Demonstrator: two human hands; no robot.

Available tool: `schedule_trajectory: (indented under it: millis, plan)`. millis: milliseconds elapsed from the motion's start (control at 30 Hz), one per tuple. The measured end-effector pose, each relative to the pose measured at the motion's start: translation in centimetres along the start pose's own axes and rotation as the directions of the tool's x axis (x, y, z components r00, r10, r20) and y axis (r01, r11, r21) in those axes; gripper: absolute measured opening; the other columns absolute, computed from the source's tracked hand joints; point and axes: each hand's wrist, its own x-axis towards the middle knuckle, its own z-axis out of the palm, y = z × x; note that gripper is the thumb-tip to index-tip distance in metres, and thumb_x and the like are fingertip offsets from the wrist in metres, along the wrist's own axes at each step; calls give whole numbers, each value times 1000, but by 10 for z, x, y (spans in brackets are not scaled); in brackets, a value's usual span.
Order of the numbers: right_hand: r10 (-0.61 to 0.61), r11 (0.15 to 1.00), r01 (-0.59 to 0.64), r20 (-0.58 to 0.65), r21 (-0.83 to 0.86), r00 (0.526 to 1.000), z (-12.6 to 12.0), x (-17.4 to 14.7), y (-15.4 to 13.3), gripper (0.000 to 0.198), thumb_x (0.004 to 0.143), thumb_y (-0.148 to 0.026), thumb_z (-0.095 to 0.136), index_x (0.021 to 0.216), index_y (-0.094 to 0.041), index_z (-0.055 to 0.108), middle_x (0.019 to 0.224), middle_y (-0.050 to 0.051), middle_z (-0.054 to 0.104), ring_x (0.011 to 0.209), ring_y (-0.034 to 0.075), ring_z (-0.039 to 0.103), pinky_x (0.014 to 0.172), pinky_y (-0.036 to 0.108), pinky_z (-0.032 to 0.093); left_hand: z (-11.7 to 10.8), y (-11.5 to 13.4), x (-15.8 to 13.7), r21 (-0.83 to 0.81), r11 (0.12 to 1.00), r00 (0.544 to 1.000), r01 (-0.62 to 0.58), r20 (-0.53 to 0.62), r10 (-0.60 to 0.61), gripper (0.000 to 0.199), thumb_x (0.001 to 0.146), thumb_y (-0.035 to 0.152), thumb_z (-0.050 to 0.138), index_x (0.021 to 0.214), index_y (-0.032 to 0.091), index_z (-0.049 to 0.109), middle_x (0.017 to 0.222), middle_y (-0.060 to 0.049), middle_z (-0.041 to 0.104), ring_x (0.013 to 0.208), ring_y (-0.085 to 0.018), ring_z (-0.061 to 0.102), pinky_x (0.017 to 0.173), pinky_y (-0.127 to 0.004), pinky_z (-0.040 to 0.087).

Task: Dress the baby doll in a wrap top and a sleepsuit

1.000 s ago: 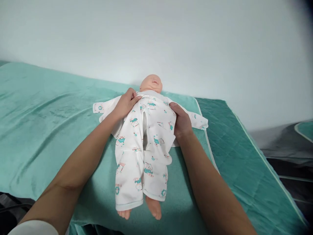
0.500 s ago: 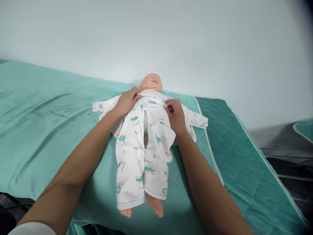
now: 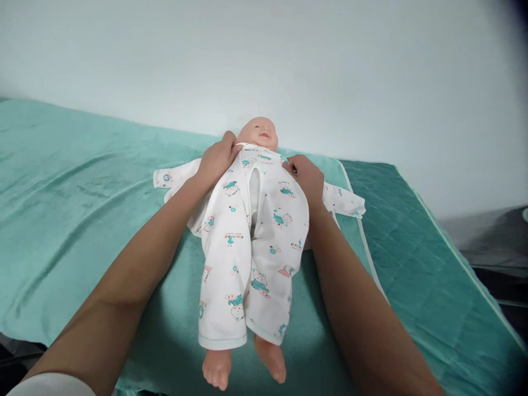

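A baby doll (image 3: 259, 132) lies on its back, feet towards me, dressed in a white printed top with its sleeve (image 3: 344, 201) spread sideways. White printed split-crotch baby pants (image 3: 276, 220) cover its legs and reach up over the chest. My left hand (image 3: 218, 158) pinches the waistband of the pants near the doll's neck. On the other side, my right hand (image 3: 306, 175) has its fingers curled on the waistband's edge at the doll's chest. Both bare feet (image 3: 217, 369) stick out of the leg cuffs. My fingertips are partly hidden by the cloth.
A light green cloth (image 3: 74, 181) with wrinkles lies under the doll. To the right is a darker green quilted pad (image 3: 412, 264) with a pale edge. A pale wall (image 3: 264, 60) rises right behind the doll's head.
Both hands have moved slightly up towards the doll's head, drawing the pants higher. The pants' legs look straighter, more of the feet shows, and the doll's head has shifted slightly.
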Motion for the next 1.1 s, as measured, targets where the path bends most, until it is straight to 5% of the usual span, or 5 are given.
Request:
schedule_trajectory:
  millis: [267, 567, 733, 900, 1100]
  plan:
    - [-27, 908, 56, -75, 415, 997, 0, -15, -4, 17, 91, -38, 56, 100, -26, 63, 106, 4, 69, 100, 21, 63, 93, 36, 46, -12, 3, -19, -155, 980, 987, -127, 77, 140, 33, 98, 34, 44, 126, 27, 59, 126, -6, 68, 114, -21, 61, 98, -36, 45]
    - [-122, 905, 128, -42, 405, 992, -14, -63, -10, 42, 89, -32, 56, 130, -24, 64, 142, 8, 60, 135, 29, 51, 119, 52, 34, -33, 6, -73, 30, 988, 986, -154, 64, 152, 46, 97, 25, 42, 141, 28, 56, 151, -6, 52, 138, -22, 46, 119, -43, 30]
    - [-82, 908, 71, 8, 412, 997, -26, -88, -18, 49, 80, -30, 67, 129, -27, 64, 138, 10, 63, 129, 33, 56, 112, 53, 40, -37, 4, -102, 148, 982, 992, -119, 58, 111, 42, 95, 22, 45, 135, 21, 60, 149, -10, 52, 138, -26, 44, 116, -46, 33]
    - [86, 926, -79, -2, 369, 996, -31, -89, -23, 24, 73, -26, 65, 96, -22, 71, 103, 11, 74, 101, 34, 65, 92, 52, 50, -42, 16, -116, 257, 965, 997, -51, 76, 33, 36, 93, 21, 48, 127, 18, 61, 134, -14, 60, 125, -31, 49, 104, -48, 42]
    - [147, 783, -264, 244, 563, 958, -36, -83, -28, 21, 76, -30, 63, 91, -22, 74, 102, 6, 77, 101, 32, 67, 93, 51, 53, -44, 31, -118, -55, 993, 994, 103, 53, -100, 33, 86, 22, 56, 119, 20, 57, 116, -12, 67, 110, -29, 59, 99, -46, 46]
